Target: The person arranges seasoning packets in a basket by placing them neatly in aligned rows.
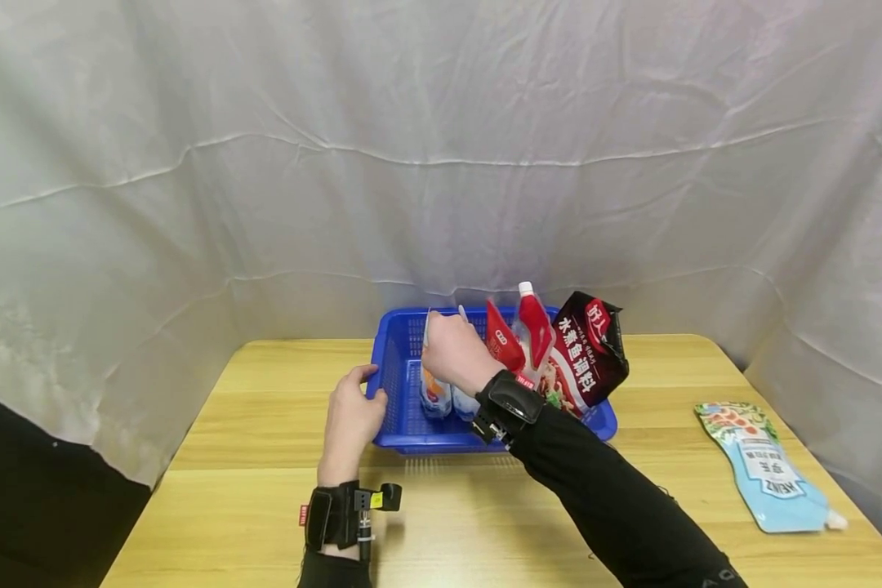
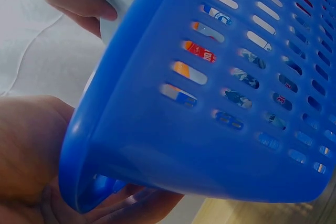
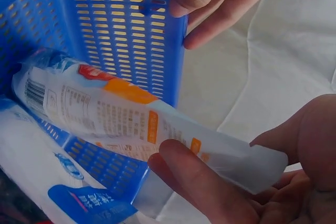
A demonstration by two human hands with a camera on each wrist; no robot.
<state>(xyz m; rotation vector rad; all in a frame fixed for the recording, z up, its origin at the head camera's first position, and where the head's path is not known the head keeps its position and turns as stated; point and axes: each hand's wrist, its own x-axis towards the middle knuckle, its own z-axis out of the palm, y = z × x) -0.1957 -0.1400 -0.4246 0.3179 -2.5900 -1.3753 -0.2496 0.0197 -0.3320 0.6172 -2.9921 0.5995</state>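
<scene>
A blue plastic basket (image 1: 429,443) with slotted walls stands on the wooden table. My left hand (image 1: 353,415) grips its left rim, the thumb on one side of the wall and the fingers on the other. Over the basket, my right hand (image 1: 452,351) pinches the top end of a white pouch (image 3: 123,114) with orange and red print. The pouch's lower end sits down inside the basket near the left wall. Beside it lies a white-and-blue pouch (image 3: 58,166), partly hidden by my right wrist in the head view.
In the basket's right part stand a red packet (image 1: 505,339), a red pouch with a white cap (image 1: 536,327), and a black seasoning bag (image 1: 591,351) leaning over the rim. A light-blue Heinz pouch (image 1: 772,474) lies on the table (image 1: 250,506) at right. A pale curtain (image 1: 441,212) hangs behind.
</scene>
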